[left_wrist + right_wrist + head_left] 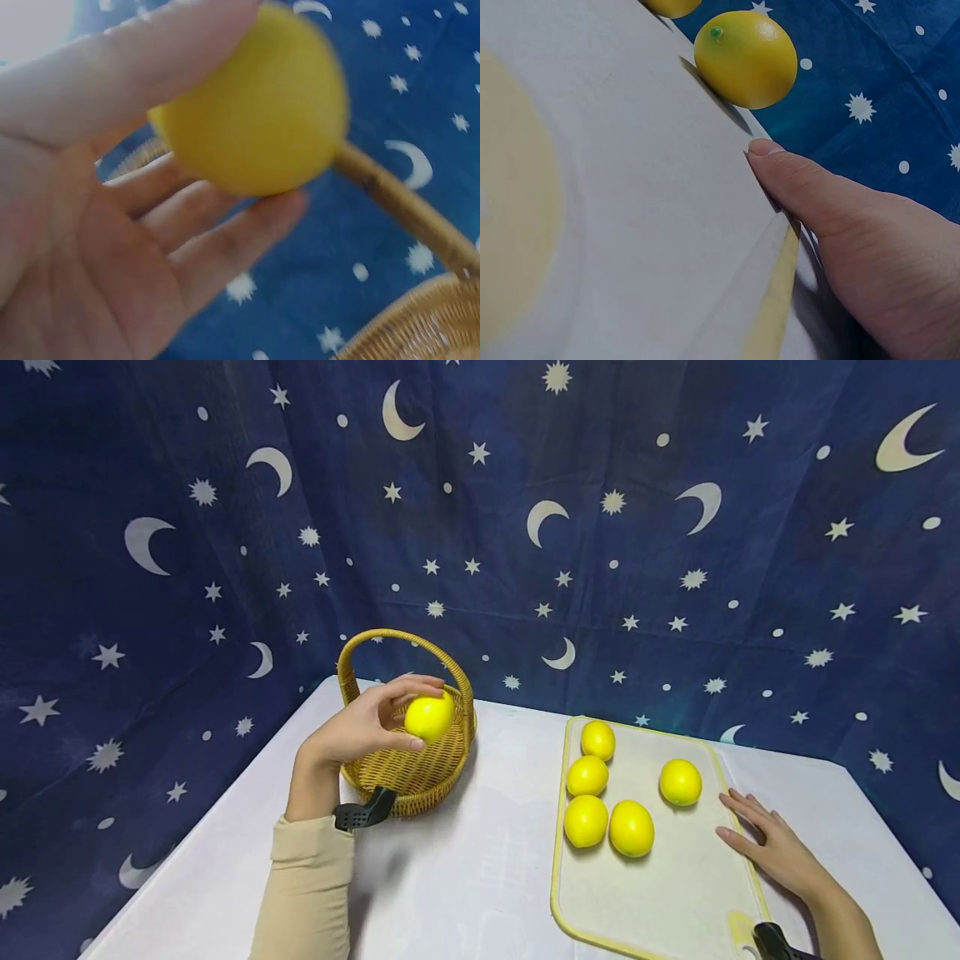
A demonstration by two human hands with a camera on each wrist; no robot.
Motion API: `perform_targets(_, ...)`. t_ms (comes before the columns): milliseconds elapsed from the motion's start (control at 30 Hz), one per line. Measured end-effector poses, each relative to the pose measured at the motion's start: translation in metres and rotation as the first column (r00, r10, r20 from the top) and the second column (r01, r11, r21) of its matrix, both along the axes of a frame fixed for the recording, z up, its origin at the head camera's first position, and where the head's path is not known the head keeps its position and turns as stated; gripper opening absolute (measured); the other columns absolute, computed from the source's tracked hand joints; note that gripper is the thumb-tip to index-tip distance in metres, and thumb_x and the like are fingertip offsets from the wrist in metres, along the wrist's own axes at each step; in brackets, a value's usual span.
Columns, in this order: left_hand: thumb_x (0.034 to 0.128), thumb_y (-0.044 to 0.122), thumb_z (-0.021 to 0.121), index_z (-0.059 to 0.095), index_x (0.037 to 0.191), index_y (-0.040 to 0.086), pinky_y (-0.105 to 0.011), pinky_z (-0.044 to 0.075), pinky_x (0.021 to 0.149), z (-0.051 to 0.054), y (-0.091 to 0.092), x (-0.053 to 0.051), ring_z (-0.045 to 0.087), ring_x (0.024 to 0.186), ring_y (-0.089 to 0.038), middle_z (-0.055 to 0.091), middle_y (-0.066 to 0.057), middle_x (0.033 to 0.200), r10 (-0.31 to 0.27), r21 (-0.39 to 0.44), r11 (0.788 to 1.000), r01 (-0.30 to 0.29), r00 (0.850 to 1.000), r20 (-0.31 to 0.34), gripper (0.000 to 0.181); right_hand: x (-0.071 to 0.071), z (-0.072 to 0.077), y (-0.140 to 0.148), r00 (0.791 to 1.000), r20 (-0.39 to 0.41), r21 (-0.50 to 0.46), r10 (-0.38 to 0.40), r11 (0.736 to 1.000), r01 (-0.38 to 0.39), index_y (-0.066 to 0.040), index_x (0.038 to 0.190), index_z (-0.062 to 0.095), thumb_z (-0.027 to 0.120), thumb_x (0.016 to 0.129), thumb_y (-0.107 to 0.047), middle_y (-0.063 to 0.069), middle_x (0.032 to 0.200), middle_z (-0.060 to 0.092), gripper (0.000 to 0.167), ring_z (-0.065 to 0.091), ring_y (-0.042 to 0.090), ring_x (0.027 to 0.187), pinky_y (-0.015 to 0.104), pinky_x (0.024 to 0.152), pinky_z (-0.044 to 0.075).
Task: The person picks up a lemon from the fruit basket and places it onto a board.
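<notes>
A yellow lemon (430,718) is pinched between the thumb and fingers of my left hand (360,727), in front of and above the wicker basket (408,772). The left wrist view shows the same lemon (259,109) between thumb and fingertips, with the basket handle (409,206) behind it. My right hand (780,852) rests at the right edge of the white cutting board (675,902), fingers loosely extended and holding nothing. Its thumb (802,176) touches the board's edge in the right wrist view. Nearest to it on the board lies another lemon (681,782).
Several more lemons, among them a front one (632,828), cluster on the board's left side. A white cloth covers the table (465,877). Behind it hangs a dark blue curtain (480,527) with moons and stars. The basket's tall handle (386,633) arches up at the back left.
</notes>
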State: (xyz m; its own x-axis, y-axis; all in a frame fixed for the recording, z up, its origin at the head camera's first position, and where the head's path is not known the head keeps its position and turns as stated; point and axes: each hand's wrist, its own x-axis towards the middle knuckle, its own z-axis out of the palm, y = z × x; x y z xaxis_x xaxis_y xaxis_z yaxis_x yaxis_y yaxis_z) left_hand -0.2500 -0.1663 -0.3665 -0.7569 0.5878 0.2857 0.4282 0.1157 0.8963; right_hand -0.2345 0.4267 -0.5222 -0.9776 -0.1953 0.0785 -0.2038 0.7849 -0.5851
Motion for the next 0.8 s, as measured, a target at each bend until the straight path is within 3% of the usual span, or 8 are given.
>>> perform_targets(133, 0.0755, 0.005, 0.078, 0.053, 0.133, 0.014, -0.033, 0.046, 0.102, 0.013, 0.016, 0.011, 0.042, 0.131, -0.022, 0.043, -0.004, 0.144, -0.103, -0.059, 0.993, 0.100, 0.994, -0.048, 0.064, 0.001, 0.003, 0.000, 1.000, 0.004, 0.003, -0.004, 1.000, 0.004, 0.000, 0.145, 0.034, 0.057, 0.093, -0.039, 0.034, 0.150, 0.020, 0.069, -0.001, 0.051, 0.141, 0.059, 0.112, -0.017)
perform_targets(233, 0.0743, 0.012, 0.081, 0.052, 0.135, 0.017, -0.034, 0.047, 0.100, 0.018, 0.039, 0.015, 0.047, 0.124, -0.019, 0.047, 0.000, 0.139, -0.145, -0.118, 0.984, 0.136, 0.987, -0.071, 0.067, 0.001, 0.004, 0.001, 1.000, 0.003, 0.000, -0.005, 1.000, 0.005, 0.001, 0.145, 0.034, 0.057, 0.093, -0.039, 0.035, 0.149, 0.020, 0.069, -0.001, 0.051, 0.141, 0.059, 0.112, -0.017)
perform_targets(367, 0.0725, 0.017, 0.082, 0.046, 0.139, 0.016, -0.029, 0.047, 0.099, 0.019, 0.078, 0.018, 0.049, 0.124, -0.014, 0.048, 0.001, 0.140, -0.192, -0.205, 0.963, 0.173, 0.978, -0.079, 0.076, 0.002, 0.003, 0.002, 1.000, 0.012, -0.003, -0.010, 1.000, 0.010, 0.001, 0.145, 0.033, 0.057, 0.093, -0.039, 0.035, 0.150, 0.019, 0.069, -0.001, 0.052, 0.140, 0.060, 0.111, -0.017)
perform_targets(500, 0.0711, 0.015, 0.083, 0.045, 0.139, 0.013, -0.024, 0.045, 0.101, 0.014, 0.115, 0.021, 0.045, 0.128, -0.011, 0.048, -0.001, 0.140, -0.236, -0.275, 0.941, 0.197, 0.965, -0.116, 0.078, 0.002, 0.004, 0.002, 1.000, 0.023, -0.006, -0.010, 1.000, 0.010, 0.000, 0.145, 0.033, 0.057, 0.093, -0.040, 0.034, 0.150, 0.018, 0.070, -0.001, 0.053, 0.140, 0.060, 0.111, -0.017)
perform_targets(600, 0.0701, 0.015, 0.084, 0.048, 0.137, 0.011, -0.021, 0.045, 0.099, 0.008, 0.142, 0.025, 0.045, 0.127, -0.011, 0.049, -0.002, 0.138, -0.236, -0.312, 0.935, 0.171, 0.954, -0.183, 0.076, 0.001, 0.004, 0.003, 1.000, 0.018, -0.009, -0.009, 1.000, 0.009, 0.000, 0.145, 0.033, 0.057, 0.093, -0.039, 0.034, 0.150, 0.018, 0.070, -0.001, 0.052, 0.141, 0.060, 0.111, -0.017)
perform_targets(800, 0.0699, 0.027, 0.085, 0.050, 0.138, 0.018, -0.018, 0.037, 0.104, -0.012, 0.193, 0.033, 0.045, 0.127, -0.009, 0.046, 0.001, 0.138, -0.124, -0.391, 0.919, -0.043, 0.911, -0.392, 0.077, 0.000, 0.001, 0.002, 1.000, 0.000, -0.007, -0.001, 1.000, 0.001, -0.001, 0.145, 0.034, 0.058, 0.093, -0.039, 0.033, 0.150, 0.020, 0.069, 0.002, 0.052, 0.141, 0.060, 0.112, -0.015)
